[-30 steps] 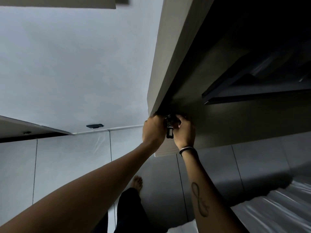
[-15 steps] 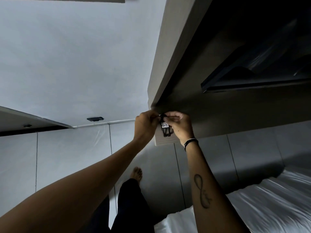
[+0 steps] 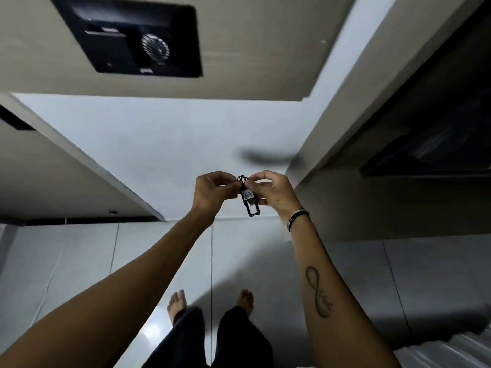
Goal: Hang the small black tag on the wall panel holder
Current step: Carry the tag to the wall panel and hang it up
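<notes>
Your left hand (image 3: 211, 192) and right hand (image 3: 273, 192) both pinch ring atop small black tag (image 3: 249, 199); tag hangs lengthwise downward, frame centre; holder unidentifiable.

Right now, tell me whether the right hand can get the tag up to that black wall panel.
Probably yes. The right hand and left hand pinch the black tag in open air, well short of the black wall panel, with nothing between them. Arm's reach is uncertain.

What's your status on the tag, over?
Left hand and right hand both pinching black tag at its ring. Tag in open air, not hung. Nothing in the way.
</notes>
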A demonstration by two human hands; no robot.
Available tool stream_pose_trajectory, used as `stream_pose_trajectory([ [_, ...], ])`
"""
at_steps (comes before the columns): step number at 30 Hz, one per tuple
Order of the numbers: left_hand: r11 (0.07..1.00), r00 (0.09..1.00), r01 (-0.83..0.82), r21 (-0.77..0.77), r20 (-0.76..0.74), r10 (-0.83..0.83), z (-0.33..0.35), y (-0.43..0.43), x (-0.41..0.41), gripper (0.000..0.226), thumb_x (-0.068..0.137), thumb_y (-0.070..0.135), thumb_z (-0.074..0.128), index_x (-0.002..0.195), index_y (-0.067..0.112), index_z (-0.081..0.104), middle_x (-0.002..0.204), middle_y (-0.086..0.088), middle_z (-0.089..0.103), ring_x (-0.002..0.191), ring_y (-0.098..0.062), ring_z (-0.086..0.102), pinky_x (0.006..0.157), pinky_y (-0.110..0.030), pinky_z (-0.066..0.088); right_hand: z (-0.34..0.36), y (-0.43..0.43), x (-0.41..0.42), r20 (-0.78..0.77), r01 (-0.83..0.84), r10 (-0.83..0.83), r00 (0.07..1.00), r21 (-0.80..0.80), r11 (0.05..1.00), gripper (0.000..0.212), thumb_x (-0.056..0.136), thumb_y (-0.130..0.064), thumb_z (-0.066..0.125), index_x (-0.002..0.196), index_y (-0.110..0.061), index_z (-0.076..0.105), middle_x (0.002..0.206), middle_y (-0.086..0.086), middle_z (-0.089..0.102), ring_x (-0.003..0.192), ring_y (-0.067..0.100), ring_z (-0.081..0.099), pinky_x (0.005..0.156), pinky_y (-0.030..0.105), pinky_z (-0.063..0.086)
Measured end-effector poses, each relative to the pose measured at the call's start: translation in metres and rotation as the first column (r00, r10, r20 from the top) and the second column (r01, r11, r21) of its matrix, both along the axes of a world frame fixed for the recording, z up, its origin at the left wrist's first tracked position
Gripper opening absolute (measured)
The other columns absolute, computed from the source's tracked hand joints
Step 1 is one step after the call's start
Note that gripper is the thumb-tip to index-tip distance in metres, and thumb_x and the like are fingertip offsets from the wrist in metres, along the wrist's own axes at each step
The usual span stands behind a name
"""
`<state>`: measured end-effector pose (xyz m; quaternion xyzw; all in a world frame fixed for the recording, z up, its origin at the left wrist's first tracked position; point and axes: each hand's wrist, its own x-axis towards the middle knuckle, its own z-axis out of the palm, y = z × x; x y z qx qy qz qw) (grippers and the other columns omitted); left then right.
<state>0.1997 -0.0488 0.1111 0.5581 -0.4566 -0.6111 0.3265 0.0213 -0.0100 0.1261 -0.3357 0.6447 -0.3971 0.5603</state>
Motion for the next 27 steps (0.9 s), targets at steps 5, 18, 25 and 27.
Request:
stream_pose_trajectory([
  [5, 0.992, 0.988, -0.093, -0.087, -0.132, 0.081, 0.063, -0.022, 0.065, 0.012, 0.086, -0.009, 0.079, 0.094, -0.013, 0.072, 0.091, -0.026, 0.077, 0.079, -0.030, 0.079, 0.075, -0.034, 0.069, 0.061, -0.032, 0.056, -0.035, -0.184, 0.182, 0.983, -0.051, 0.982, 0.028, 0.095, -0.027, 0.077, 0.106, -0.001, 0.076, 0.089, 0.008, 0.077, 0.076, 0.021, 0.073, 0.076, 0.034, 0.064],
  [18, 0.920, 0.957, -0.136, -0.368, -0.287, 0.027, 0.215, -0.048, 0.168, 0.014, 0.083, -0.001, 0.085, 0.077, 0.011, 0.084, 0.075, -0.005, 0.083, 0.070, -0.019, 0.080, 0.072, -0.026, 0.066, 0.231, -0.070, 0.155, -0.188, -0.212, 0.146, 0.971, -0.404, 0.890, 0.022, 0.083, 0.000, 0.085, 0.099, 0.009, 0.073, 0.076, 0.012, 0.070, 0.053, 0.015, 0.061, 0.046, 0.020, 0.051],
  [25, 0.832, 0.959, -0.188, -0.521, -0.282, 0.040, 0.310, -0.068, 0.174, 0.011, 0.081, -0.008, 0.084, 0.083, 0.002, 0.080, 0.068, 0.001, 0.081, 0.065, -0.013, 0.075, 0.072, -0.023, 0.066, 0.323, -0.086, 0.162, -0.201, -0.193, 0.098, 0.975, -0.529, 0.826, 0.015, 0.091, 0.005, 0.075, 0.105, 0.009, 0.073, 0.074, 0.010, 0.067, 0.058, 0.017, 0.064, 0.059, 0.025, 0.066],
  [27, 0.798, 0.961, -0.197, -0.569, -0.275, 0.041, 0.334, -0.073, 0.173, 0.011, 0.081, -0.009, 0.083, 0.086, 0.000, 0.080, 0.067, 0.002, 0.080, 0.063, -0.011, 0.075, 0.070, -0.021, 0.065, 0.345, -0.089, 0.161, -0.214, -0.198, 0.091, 0.973, -0.557, 0.806, 0.009, 0.092, 0.005, 0.075, 0.100, 0.001, 0.073, 0.076, 0.008, 0.069, 0.058, 0.014, 0.067, 0.062, 0.026, 0.067],
])
